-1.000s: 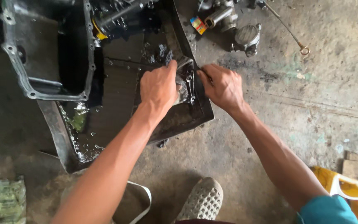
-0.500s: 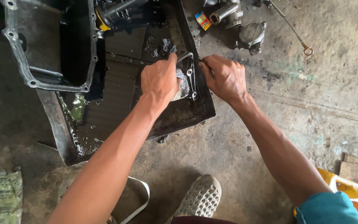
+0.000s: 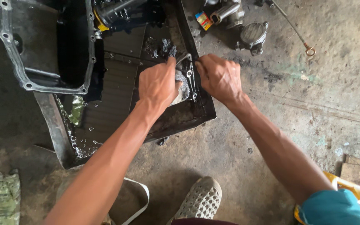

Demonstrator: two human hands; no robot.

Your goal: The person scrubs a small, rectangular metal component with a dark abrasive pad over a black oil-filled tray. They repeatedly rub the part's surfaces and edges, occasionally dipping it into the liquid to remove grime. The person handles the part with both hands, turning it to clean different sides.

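Head view looks straight down on a stained concrete floor (image 3: pixel 313 125), where both bare hands meet over a small metal part (image 3: pixel 188 81) at the centre of the frame. That part is grey, oily and flat-edged, with round bolt holes along its rim; its full shape is hard to make out under the fingers. It sits just above the right edge of a shallow black tray (image 3: pixel 117 104), a rectangular steel pan with ribbed floor and pools of dark oil. Left hand (image 3: pixel 158 85) lies knuckles up, its grip curled tight around the part's left side. Right hand (image 3: pixel 219 77) has its grip pinched together on the part's upper right edge, thumb and fingertips touching the metal. In the upper left lies an oil pan (image 3: pixel 46 46), cast grey with a bolted flange and a deep black hollow. Upper right holds a round ribbed cap (image 3: pixel 253 35) and a thin dipstick (image 3: pixel 296 33) with a ring end. A perforated rubber shoe (image 3: pixel 201 200) shows at bottom centre.
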